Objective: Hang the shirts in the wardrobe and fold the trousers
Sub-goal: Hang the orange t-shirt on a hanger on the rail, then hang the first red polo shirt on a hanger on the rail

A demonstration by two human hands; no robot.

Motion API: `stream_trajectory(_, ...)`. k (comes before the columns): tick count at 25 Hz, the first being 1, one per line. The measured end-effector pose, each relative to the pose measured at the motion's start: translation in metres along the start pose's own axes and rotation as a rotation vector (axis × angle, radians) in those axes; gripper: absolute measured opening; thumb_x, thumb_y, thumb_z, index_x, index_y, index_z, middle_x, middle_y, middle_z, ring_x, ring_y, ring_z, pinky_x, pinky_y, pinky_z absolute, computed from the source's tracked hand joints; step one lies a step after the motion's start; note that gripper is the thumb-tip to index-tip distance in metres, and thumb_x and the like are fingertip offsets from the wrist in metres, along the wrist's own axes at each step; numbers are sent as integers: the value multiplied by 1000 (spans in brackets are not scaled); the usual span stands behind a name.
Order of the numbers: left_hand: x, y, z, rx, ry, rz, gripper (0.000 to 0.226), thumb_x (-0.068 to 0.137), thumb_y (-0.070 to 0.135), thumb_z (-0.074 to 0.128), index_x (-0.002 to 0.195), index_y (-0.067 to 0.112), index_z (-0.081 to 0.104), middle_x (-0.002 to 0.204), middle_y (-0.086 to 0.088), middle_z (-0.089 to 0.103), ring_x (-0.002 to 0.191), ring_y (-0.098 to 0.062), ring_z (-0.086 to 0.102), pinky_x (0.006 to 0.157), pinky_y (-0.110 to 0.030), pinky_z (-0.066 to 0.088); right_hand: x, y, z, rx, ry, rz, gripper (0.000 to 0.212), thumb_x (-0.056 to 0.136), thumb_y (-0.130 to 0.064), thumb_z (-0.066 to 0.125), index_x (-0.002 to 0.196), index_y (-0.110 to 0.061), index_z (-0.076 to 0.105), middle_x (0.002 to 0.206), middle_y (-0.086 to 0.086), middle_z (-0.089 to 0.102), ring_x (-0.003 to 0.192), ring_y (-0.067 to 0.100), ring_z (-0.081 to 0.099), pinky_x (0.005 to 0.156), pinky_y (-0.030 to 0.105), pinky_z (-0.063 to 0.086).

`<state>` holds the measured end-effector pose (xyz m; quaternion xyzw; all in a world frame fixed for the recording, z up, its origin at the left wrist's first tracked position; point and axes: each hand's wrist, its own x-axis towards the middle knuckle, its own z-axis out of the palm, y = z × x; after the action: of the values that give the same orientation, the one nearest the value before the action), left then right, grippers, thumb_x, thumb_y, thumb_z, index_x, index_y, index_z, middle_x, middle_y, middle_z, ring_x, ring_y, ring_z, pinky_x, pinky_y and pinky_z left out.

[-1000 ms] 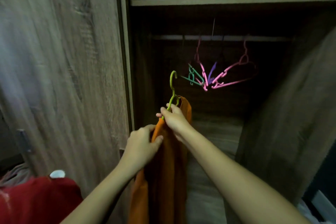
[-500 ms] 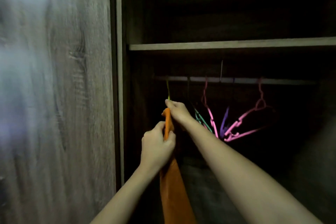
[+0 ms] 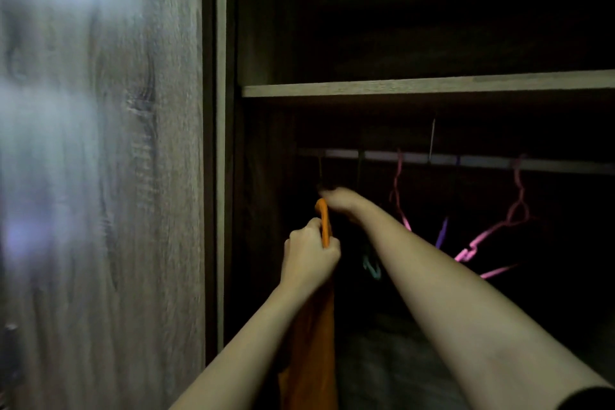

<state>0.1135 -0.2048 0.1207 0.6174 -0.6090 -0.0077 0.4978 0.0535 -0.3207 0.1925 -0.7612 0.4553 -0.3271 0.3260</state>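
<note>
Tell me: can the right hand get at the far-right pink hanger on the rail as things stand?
Probably yes, once freed. The right hand is up at the orange shirt, just below the rail. Only dark open space and the other hangers lie between it and the pink hanger; its grip looks occupied.

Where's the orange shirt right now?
Head view, centre: the orange shirt hangs just below the left end of the rail, gripped by the left hand and right hand.

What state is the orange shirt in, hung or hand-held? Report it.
Cannot tell. The orange shirt is gripped by the left hand; the right hand sits below the rail, its hook lost in darkness.
</note>
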Motion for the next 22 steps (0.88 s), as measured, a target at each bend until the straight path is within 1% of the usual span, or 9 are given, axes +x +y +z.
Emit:
stream_trajectory(1, -3, -1, 2, 5, -23, -4, 5, 86, 22, 54, 89, 19, 57, 65, 1, 58, 57, -20, 60, 65, -40, 54, 3, 2, 2, -37, 1, -2, 42, 100, -31, 36, 95, -1, 65, 94, 10, 65, 83, 23, 61, 70, 26, 50)
stream_trajectory(3, -21, -9, -5, 4, 3, -65, 11, 89, 24, 53, 98, 19, 56, 68, -1, 59, 59, -21, 62, 65, -40, 56, -10, -6, 21, -162, -48, -7, 50, 99, -37, 34, 118, 2, 59, 121, 19, 62, 109, 32, 59, 94, 38, 48)
stream_trajectory(6, -20, -15, -12, 147, -58, -56, 29, 90, 40, 52, 110, 19, 54, 80, 1, 61, 75, -23, 65, 73, -38, 56, -19, -18, 25, -286, 119, -94, 48, 99, -36, 34, 124, 0, 54, 127, 23, 56, 119, 37, 52, 99, 37, 42)
stream_trajectory(8, -23, -10, -20, 271, -60, 7, 42, 92, 46, 49, 123, 18, 49, 93, 2, 61, 84, -18, 63, 75, -28, 50, -24, -24, 16, -203, 314, -205, 41, 98, -32, 36, 121, -4, 56, 123, 21, 59, 116, 36, 53, 96, 36, 41)
stream_trajectory(10, -37, -4, -37, 332, 38, 72, 47, 93, 44, 47, 131, 17, 46, 108, -3, 64, 98, -21, 63, 80, -30, 46, -41, -27, 22, -81, 441, -328, 32, 97, -27, 39, 115, -9, 59, 117, 16, 62, 110, 31, 56, 90, 32, 42)
stream_trajectory(12, -60, -12, -63, 320, 178, 106, 43, 93, 40, 47, 130, 18, 51, 111, -4, 66, 102, -22, 63, 84, -32, 46, -68, -29, 48, 63, 495, -428, 26, 97, -23, 40, 105, -12, 61, 107, 10, 64, 99, 25, 60, 79, 25, 40)
stream_trajectory(14, -82, -29, -88, 280, 280, 92, 34, 92, 35, 50, 121, 18, 59, 106, -5, 70, 97, -23, 65, 81, -32, 48, -98, -26, 78, 145, 549, -501, 25, 97, -20, 39, 95, -11, 62, 93, 5, 65, 89, 21, 61, 74, 23, 38)
stream_trajectory(17, -138, -80, -133, 287, 296, -17, 30, 88, 36, 49, 104, 16, 66, 96, -6, 72, 90, -27, 68, 76, -35, 52, -157, -11, 148, 156, 507, -500, 27, 95, -19, 39, 87, -9, 63, 76, -3, 59, 78, 19, 60, 71, 27, 39)
stream_trajectory(22, -256, -181, -201, 371, 193, -229, 40, 82, 39, 42, 99, 11, 67, 92, -13, 73, 87, -32, 68, 73, -38, 52, -246, 15, 272, 205, 316, -436, 34, 96, -22, 34, 80, -12, 62, 74, -6, 57, 76, 20, 60, 74, 35, 45)
